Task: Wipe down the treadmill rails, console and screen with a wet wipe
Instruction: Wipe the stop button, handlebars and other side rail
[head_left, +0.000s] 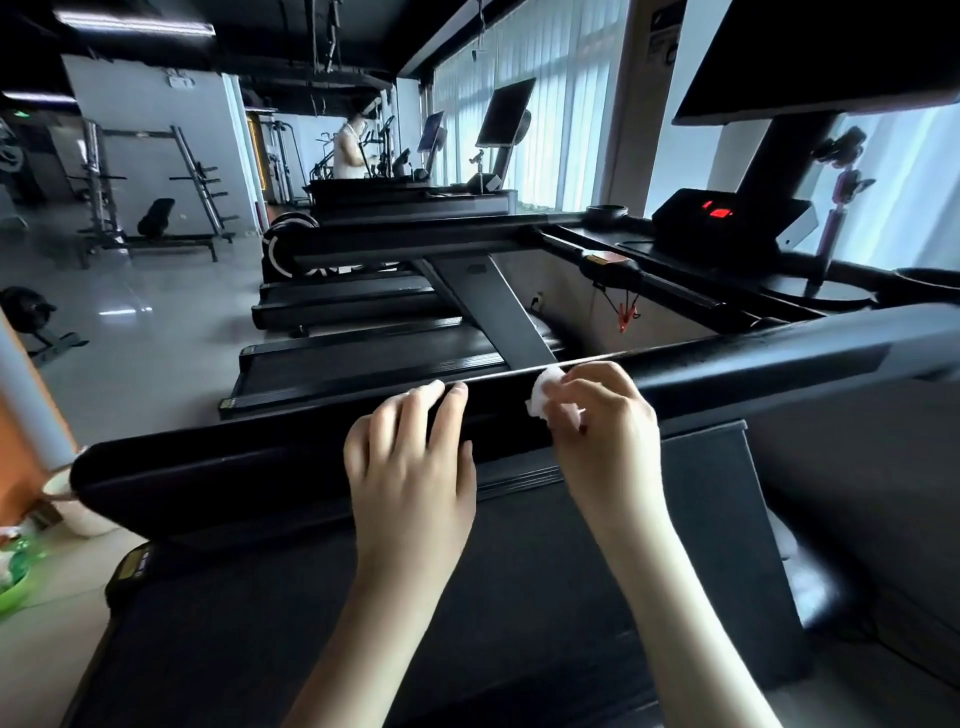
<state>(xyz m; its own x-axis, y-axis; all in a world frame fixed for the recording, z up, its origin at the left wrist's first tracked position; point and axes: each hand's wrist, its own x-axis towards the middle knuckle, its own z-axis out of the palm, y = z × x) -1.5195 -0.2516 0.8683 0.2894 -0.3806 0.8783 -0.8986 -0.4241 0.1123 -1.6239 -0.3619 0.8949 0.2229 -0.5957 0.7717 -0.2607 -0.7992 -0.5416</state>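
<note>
On the rail, right hand pinches a white wipe, half hidden in its grip; left hand rests flat beside it, fingers straight, close together. Screen beyond the rail cut off.

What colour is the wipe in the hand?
White. The wipe, pinched in the right hand, shows in the head view.

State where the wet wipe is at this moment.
In the head view, the wet wipe is bunched in the right hand against the top edge of the treadmill rail, just right of the left hand resting on that rail.
</note>
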